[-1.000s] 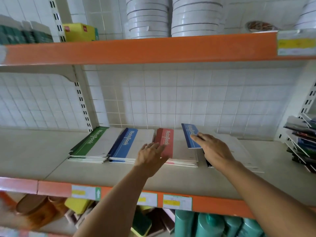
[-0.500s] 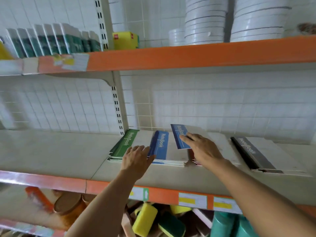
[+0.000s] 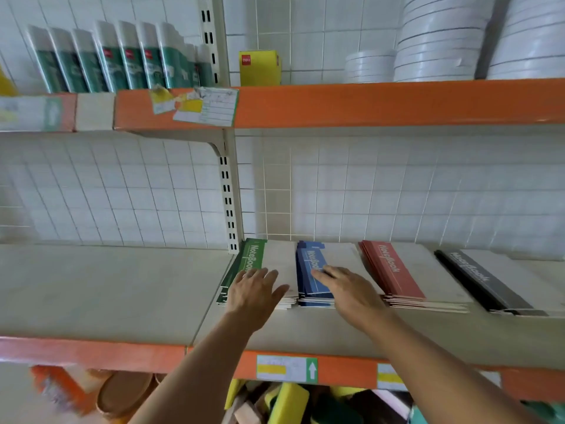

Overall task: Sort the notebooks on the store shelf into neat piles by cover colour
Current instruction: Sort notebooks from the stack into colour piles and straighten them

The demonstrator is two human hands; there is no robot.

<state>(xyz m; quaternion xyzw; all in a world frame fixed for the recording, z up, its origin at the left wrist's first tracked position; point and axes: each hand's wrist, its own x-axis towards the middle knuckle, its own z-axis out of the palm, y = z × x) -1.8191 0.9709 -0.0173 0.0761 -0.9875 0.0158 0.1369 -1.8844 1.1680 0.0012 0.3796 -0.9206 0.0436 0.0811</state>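
Four piles sat side by side on the shelf (image 3: pixel 107 289), spines facing back-left, apparently one colour each so the sort looked nearly done. Far left, green pile (image 3: pixel 250 264), edges a bit fanned at the near corner. Left hand (image 3: pixel 253 290) lay flat on its near end, fingers straight and spread, gripping nothing; likely pressing to steady or square that pile. Just right, touching or almost touching it, blue pile (image 3: pixel 312 270); its top copy sat slightly skewed against the ones under it, a corner poking out at the back. Right hand (image 3: pixel 348 289) rested on the blue pile's near half, fingers extended with tips on the blue cover strip, palm down, nothing held; judged to be seating or nudging that top copy into line. Could not tell whether the thumb hooked the edge. Next right, a small gap, then red pile (image 3: pixel 394 273), clear of both hands, near edges stepped a little. Far right, black pile (image 3: pixel 477 280), well apart from the hands, untouched. So the hands covered the two left piles and the two right ones lay beyond the right forearm. Remaining work looked like squaring the blue top copy and tidying fanned edges. Upper shelf carried green packs (image 3: pixel 122 56), a yellow box (image 3: pixel 260 67), white tape rolls (image 3: pixel 443 38).
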